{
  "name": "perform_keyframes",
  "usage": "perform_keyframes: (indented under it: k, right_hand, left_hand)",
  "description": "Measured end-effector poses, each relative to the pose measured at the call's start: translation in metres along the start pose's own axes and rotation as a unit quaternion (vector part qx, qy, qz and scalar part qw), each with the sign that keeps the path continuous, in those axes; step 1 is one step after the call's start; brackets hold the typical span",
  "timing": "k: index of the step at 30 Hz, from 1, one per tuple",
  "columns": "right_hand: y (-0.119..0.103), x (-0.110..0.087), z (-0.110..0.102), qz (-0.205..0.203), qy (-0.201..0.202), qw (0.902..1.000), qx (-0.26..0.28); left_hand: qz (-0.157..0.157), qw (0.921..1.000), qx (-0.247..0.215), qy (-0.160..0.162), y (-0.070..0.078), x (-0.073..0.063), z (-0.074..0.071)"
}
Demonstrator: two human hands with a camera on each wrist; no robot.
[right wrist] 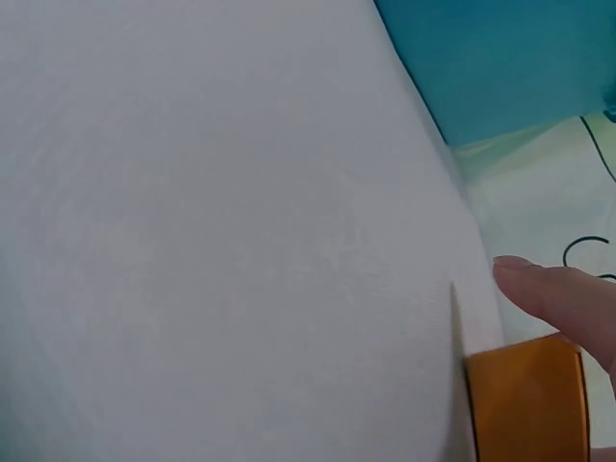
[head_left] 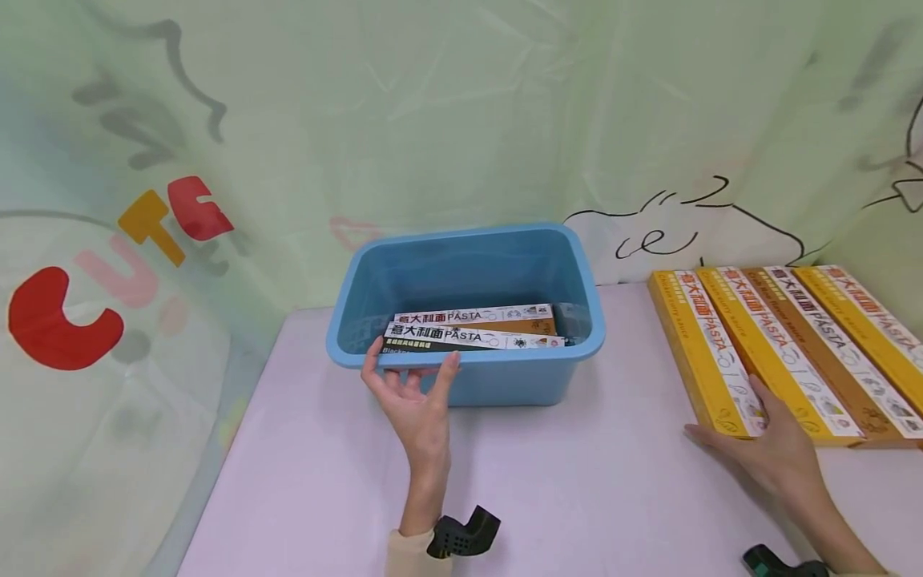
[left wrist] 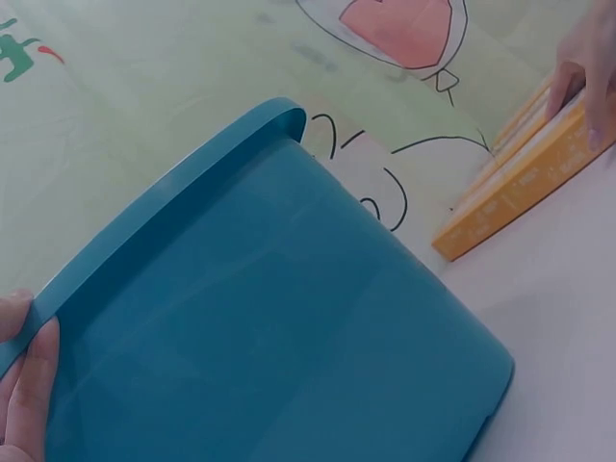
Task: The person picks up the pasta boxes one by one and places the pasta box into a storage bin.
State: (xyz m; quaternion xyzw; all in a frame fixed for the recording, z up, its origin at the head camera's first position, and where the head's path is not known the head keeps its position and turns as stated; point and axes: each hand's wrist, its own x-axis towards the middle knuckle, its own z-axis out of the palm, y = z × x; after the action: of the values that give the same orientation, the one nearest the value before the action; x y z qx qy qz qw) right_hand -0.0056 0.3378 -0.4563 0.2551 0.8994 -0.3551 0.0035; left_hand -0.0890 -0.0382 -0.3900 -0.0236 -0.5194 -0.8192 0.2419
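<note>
My left hand (head_left: pixel 414 409) grips the front rim of a blue plastic bin (head_left: pixel 497 385), with fingertips over the edge; in the left wrist view the fingers (left wrist: pixel 34 385) pinch that rim. Inside the bin lie pasta boxes, one with a black label (head_left: pixel 469 335) and another with a brown one (head_left: pixel 530 326). My right hand (head_left: pixel 775 449) is at the near end of the leftmost yellow pasta box (head_left: pixel 703 353), fingers over its right edge. In the right wrist view the thumb (right wrist: pixel 553 294) is straight and looks apart from the box end (right wrist: pixel 529 399).
To the right of that box lie more pasta boxes side by side, yellow (head_left: pixel 779 353) and brown (head_left: pixel 836 353). A white-covered table (head_left: pixel 310 497) carries everything. Behind it hangs a pale green printed cloth (head_left: pixel 461 120).
</note>
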Motion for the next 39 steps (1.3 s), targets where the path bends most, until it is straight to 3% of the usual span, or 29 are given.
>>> perform_keyframes:
  k: [9, 18, 22, 26, 29, 33, 39]
  right_hand:
    - [-0.003, 0.004, 0.009, 0.004, 0.037, 0.9993, 0.011]
    - [-0.006, 0.001, 0.015, 0.071, 0.054, 0.9946, 0.053]
    - [-0.007, -0.003, 0.014, 0.074, 0.056, 0.9926, 0.079]
    - [-0.012, -0.012, 0.007, 0.029, 0.073, 0.9931, 0.087]
    - [-0.018, -0.022, 0.0, -0.03, 0.104, 0.9898, 0.093]
    - [-0.029, -0.034, -0.013, -0.12, 0.139, 0.9778, 0.102]
    - [-0.057, -0.045, -0.038, -0.229, 0.13, 0.9588, 0.108]
  left_hand:
    - [-0.001, 1.0, 0.001, 0.002, -0.002, -0.001, 0.0]
    - [-0.001, 1.0, 0.002, -0.003, -0.001, -0.001, 0.001]
    - [-0.002, 1.0, 0.001, -0.002, -0.001, 0.0, 0.0]
    - [-0.004, 1.0, -0.002, 0.0, 0.0, 0.0, 0.0]
    - [-0.003, 1.0, -0.004, 0.001, 0.0, 0.0, 0.0]
    - [-0.004, 1.0, -0.006, 0.001, 0.0, 0.0, 0.001]
    - [-0.005, 1.0, -0.007, 0.001, 0.001, 0.001, 0.002]
